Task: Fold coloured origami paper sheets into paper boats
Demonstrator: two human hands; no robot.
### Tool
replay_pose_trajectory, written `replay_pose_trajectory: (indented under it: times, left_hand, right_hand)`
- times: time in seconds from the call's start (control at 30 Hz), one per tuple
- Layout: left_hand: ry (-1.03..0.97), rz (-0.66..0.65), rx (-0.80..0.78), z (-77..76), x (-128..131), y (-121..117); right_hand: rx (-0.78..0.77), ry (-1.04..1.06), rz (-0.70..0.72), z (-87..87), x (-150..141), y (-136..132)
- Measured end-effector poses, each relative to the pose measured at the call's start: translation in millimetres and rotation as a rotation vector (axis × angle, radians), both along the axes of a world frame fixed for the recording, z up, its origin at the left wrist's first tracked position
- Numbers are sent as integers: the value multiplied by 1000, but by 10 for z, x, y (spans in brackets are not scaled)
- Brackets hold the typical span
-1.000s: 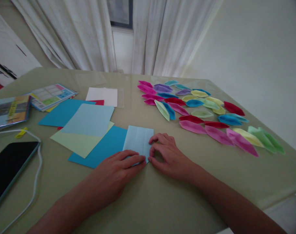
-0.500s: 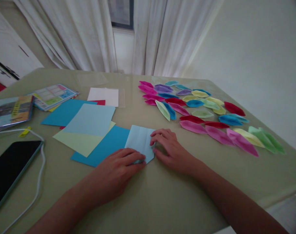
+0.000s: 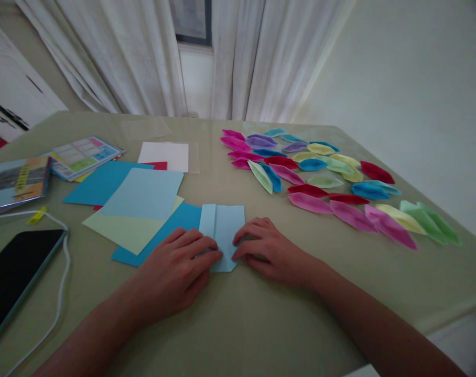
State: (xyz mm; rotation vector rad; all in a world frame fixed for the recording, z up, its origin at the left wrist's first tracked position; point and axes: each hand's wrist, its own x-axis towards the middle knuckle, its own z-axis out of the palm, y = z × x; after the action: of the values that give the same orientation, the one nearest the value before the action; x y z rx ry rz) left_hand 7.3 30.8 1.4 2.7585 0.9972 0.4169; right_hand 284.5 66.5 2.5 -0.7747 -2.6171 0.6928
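Note:
A light blue sheet of origami paper [image 3: 230, 225] lies on the table between my hands, creased lengthwise, with a narrow strip folded along its left side and a slanted near corner. My left hand [image 3: 185, 267] grips its lower left edge, thumb and forefinger close together. On the right edge, the curled fingers and thumb of my right hand [image 3: 269, 250] hold the same sheet. Part of the paper's left side is hidden beneath my left fingers. Just left of it lies a darker blue sheet [image 3: 132, 255], partly under a pale yellow-green sheet [image 3: 138, 241].
Folded paper pieces [image 3: 308, 205] in many colours spread across the right side of the table [image 3: 246, 324]. At left are a phone [image 3: 22, 277], a white cable [image 3: 61, 293], a booklet [image 3: 18, 180] and more flat sheets [image 3: 144, 193]. Curtains [image 3: 139, 57] hang behind.
The light blue paper has turned straighter and shifted slightly left and nearer. Its left folded strip now shows clearly. Both hands have moved a little left with it.

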Motion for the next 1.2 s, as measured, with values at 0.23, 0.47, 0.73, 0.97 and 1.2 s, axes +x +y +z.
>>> replay_pose_trajectory:
  times: [0.23,0.47,0.73,0.97,1.2]
  left_hand:
    - [51,99,116,79,-123,37]
    - [59,242,228,83,-77,69]
    - [-93,181,150,-119,126,-19]
    - [-113,268,195,-134,83,-10]
    - [-52,235,164,-134,91,-16]
  right_hand:
    - [21,6,22,-1,-4,-3]
    - [73,-22,-7,-16,2,-27]
    - [65,-82,-77,41,24,40]
    - [79,-95,-159,5,-23,2]
    - [85,-59,-231,-44,-86,-74]
